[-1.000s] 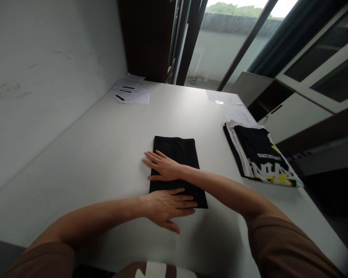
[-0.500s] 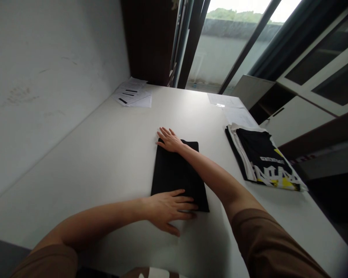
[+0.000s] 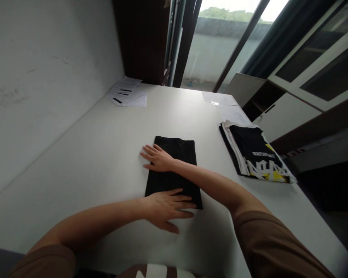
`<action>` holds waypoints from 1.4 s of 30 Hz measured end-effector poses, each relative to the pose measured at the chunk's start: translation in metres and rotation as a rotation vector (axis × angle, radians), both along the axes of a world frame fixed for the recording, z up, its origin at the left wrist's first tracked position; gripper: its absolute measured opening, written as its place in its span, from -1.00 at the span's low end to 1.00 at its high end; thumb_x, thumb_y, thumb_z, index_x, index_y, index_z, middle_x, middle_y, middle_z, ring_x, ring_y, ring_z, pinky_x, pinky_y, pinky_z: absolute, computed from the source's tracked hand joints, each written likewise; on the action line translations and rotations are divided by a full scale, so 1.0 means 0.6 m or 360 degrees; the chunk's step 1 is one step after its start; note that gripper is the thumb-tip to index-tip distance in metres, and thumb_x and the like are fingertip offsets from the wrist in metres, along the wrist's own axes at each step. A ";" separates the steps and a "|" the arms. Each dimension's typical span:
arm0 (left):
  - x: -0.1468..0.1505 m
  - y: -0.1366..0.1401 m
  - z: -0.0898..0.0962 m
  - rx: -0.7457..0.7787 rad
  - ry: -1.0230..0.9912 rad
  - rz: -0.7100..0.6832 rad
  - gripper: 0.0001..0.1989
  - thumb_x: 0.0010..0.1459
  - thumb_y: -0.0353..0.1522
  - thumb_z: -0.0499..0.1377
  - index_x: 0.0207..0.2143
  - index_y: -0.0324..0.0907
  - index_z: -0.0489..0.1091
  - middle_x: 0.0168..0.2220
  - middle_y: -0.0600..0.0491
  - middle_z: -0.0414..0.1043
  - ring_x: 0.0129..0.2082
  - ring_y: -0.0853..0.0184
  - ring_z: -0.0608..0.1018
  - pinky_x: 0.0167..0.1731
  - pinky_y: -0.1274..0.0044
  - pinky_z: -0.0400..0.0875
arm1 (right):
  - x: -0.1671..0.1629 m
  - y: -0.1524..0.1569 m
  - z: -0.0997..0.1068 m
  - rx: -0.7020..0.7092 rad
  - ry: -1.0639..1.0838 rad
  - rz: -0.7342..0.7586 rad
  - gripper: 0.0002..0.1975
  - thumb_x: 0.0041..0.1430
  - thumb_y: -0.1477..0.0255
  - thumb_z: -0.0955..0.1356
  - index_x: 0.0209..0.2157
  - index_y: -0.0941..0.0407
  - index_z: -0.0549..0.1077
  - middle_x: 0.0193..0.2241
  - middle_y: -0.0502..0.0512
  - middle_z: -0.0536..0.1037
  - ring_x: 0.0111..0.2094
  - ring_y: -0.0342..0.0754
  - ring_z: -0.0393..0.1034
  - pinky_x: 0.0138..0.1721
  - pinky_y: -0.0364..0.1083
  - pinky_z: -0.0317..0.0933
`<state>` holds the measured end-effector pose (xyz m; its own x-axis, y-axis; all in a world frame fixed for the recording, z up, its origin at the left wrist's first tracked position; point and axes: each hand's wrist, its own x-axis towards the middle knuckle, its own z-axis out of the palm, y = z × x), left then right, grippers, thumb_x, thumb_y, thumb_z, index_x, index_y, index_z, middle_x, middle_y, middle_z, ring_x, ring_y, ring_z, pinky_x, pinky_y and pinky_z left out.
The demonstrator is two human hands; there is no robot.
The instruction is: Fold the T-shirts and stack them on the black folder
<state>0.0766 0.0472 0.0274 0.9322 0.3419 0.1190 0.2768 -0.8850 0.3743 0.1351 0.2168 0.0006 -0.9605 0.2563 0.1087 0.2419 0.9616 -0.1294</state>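
All fingers spread, the left hand point(image 3: 166, 209) lies on the black cloth's near edge point(image 3: 174, 182), the right hand point(image 3: 159, 159) across its left edge; folded garments point(image 3: 251, 148) lie to its right.

A flat folded rectangle of black cloth point(image 3: 168, 182) looks evenly dark against the smooth white tabletop point(image 3: 104, 162). A folded black printed garment point(image 3: 246, 139) bears white lettering and yellow patches, with white and black fabric layers point(image 3: 235, 146) beneath it. The person's short fabric sleeves point(image 3: 269, 243) are brown, the patterned shirt front point(image 3: 156, 271) brown and white. Loose white paper sheets point(image 3: 137, 99) carry black bars; the flat pale-grey wall point(image 3: 46, 108) shows darker smudges.
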 end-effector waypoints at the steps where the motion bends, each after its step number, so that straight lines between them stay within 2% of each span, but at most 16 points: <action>1: 0.000 0.001 0.002 -0.0005 0.0002 -0.0007 -0.34 0.35 -0.05 0.11 0.37 -0.20 0.21 0.44 -0.10 0.09 0.46 0.08 0.09 0.44 0.13 -0.16 | 0.001 0.033 -0.003 0.0011 0.0006 -0.0142 -0.30 0.43 0.00 0.19 0.41 0.11 0.18 0.45 0.26 -0.01 0.47 0.16 -0.17 0.45 0.22 -0.30; 5: 0.001 0.004 0.005 -0.0003 -0.0001 -0.0032 -0.35 0.34 -0.07 0.13 0.36 -0.21 0.24 0.43 -0.11 0.11 0.45 0.06 0.12 0.43 0.12 -0.12 | 0.047 0.173 -0.001 0.0018 0.0004 -0.0778 -0.33 0.47 0.08 0.13 0.43 0.16 0.15 0.46 0.26 -0.01 0.48 0.17 -0.20 0.44 0.25 -0.28; 8: 0.002 0.005 0.003 0.0008 -0.0004 -0.0035 -0.36 0.35 -0.08 0.13 0.35 -0.21 0.25 0.44 -0.13 0.09 0.44 0.06 0.13 0.43 0.11 -0.10 | 0.107 0.214 0.010 0.0006 0.0019 -0.0988 -0.35 0.49 0.12 0.09 0.45 0.18 0.09 0.46 0.26 -0.03 0.48 0.16 -0.21 0.44 0.26 -0.27; 11: 0.002 0.004 -0.004 0.0001 0.0003 -0.0033 -0.38 0.37 -0.10 0.10 0.36 -0.21 0.23 0.45 -0.11 0.06 0.45 0.08 0.10 0.43 0.11 -0.13 | 0.154 0.166 0.028 0.0013 0.0075 -0.0795 -0.33 0.49 0.08 0.09 0.46 0.14 0.07 0.46 0.20 -0.03 0.48 0.12 -0.22 0.45 0.22 -0.31; 14: 0.002 0.003 -0.011 -0.0047 0.0015 -0.0013 -0.37 0.39 -0.08 0.09 0.38 -0.17 0.19 0.46 -0.10 0.03 0.47 0.10 0.07 0.44 0.12 -0.19 | 0.175 0.061 0.041 -0.0039 0.0063 -0.0399 -0.29 0.46 0.02 0.14 0.47 0.08 0.01 0.47 0.14 -0.04 0.49 0.09 -0.24 0.46 0.20 -0.32; 17: 0.003 0.002 -0.011 -0.0103 0.0042 0.0019 -0.35 0.38 -0.07 0.09 0.40 -0.13 0.15 0.47 -0.08 0.01 0.47 0.11 0.05 0.44 0.15 -0.20 | 0.178 -0.026 0.035 -0.0160 0.0007 -0.0144 -0.28 0.45 0.05 0.19 0.48 0.05 -0.01 0.47 0.13 -0.04 0.48 0.08 -0.23 0.46 0.20 -0.29; 19: 0.004 0.002 -0.008 -0.0119 0.0043 0.0017 -0.34 0.38 -0.07 0.10 0.41 -0.14 0.15 0.46 -0.10 0.02 0.47 0.09 0.06 0.44 0.15 -0.16 | 0.175 -0.042 0.019 -0.0207 0.0004 -0.0102 -0.32 0.46 0.10 0.20 0.47 0.05 0.02 0.47 0.14 -0.05 0.48 0.09 -0.22 0.46 0.21 -0.27; 21: 0.005 0.003 -0.002 -0.0113 0.0036 0.0006 -0.33 0.37 -0.07 0.10 0.41 -0.16 0.14 0.46 -0.11 0.04 0.46 0.07 0.08 0.43 0.12 -0.14 | 0.171 -0.019 0.000 -0.0198 0.0030 -0.0166 -0.37 0.48 0.15 0.17 0.46 0.05 0.05 0.47 0.13 -0.06 0.48 0.10 -0.23 0.46 0.21 -0.27; 24: 0.006 0.004 0.007 -0.0084 0.0049 -0.0011 -0.33 0.37 -0.07 0.10 0.41 -0.17 0.14 0.46 -0.12 0.03 0.46 0.07 0.09 0.42 0.08 -0.14 | 0.170 0.066 -0.019 -0.0134 0.0049 -0.0403 -0.37 0.50 0.14 0.12 0.47 0.06 0.04 0.47 0.13 -0.08 0.48 0.09 -0.24 0.46 0.21 -0.27; 28: 0.006 0.004 0.010 -0.0070 0.0065 -0.0027 -0.32 0.38 -0.05 0.07 0.42 -0.17 0.13 0.48 -0.11 -0.03 0.47 0.08 0.04 0.43 0.10 -0.16 | 0.190 0.172 -0.019 -0.0076 0.0019 -0.0767 -0.34 0.49 0.08 0.08 0.45 0.11 0.08 0.46 0.17 -0.03 0.48 0.11 -0.22 0.45 0.23 -0.26; 31: 0.005 0.003 0.007 -0.0086 0.0065 -0.0016 -0.33 0.39 -0.04 0.05 0.42 -0.16 0.12 0.48 -0.10 -0.04 0.48 0.10 0.02 0.43 0.11 -0.19 | 0.217 0.188 -0.013 -0.0015 0.0025 -0.0930 -0.32 0.49 0.09 0.06 0.45 0.19 0.08 0.45 0.24 -0.01 0.48 0.13 -0.21 0.44 0.25 -0.25; 34: 0.004 0.003 0.004 -0.0105 0.0045 -0.0024 -0.32 0.40 -0.03 0.04 0.42 -0.18 0.10 0.48 -0.08 -0.03 0.48 0.12 0.02 0.44 0.14 -0.22 | 0.244 0.141 -0.010 -0.0007 0.0063 -0.0842 -0.33 0.50 0.11 0.07 0.46 0.18 0.05 0.45 0.23 0.00 0.48 0.11 -0.20 0.45 0.23 -0.25; 40: 0.004 0.004 0.000 -0.0133 0.0016 -0.0018 -0.30 0.38 -0.05 0.07 0.43 -0.17 0.08 0.46 -0.09 0.02 0.46 0.10 0.08 0.44 0.15 -0.19 | 0.279 -0.039 -0.002 -0.0173 0.0065 -0.0426 -0.33 0.50 0.16 0.14 0.49 0.06 -0.10 0.47 0.13 -0.09 0.49 0.07 -0.26 0.45 0.22 -0.22; 42: 0.004 0.004 -0.002 -0.0134 0.0017 -0.0005 -0.30 0.37 -0.06 0.08 0.43 -0.16 0.09 0.46 -0.09 0.03 0.46 0.10 0.09 0.43 0.15 -0.17 | 0.284 -0.075 -0.001 -0.0193 0.0035 -0.0361 -0.30 0.48 0.16 0.18 0.50 0.07 -0.13 0.48 0.14 -0.14 0.49 0.08 -0.28 0.45 0.21 -0.22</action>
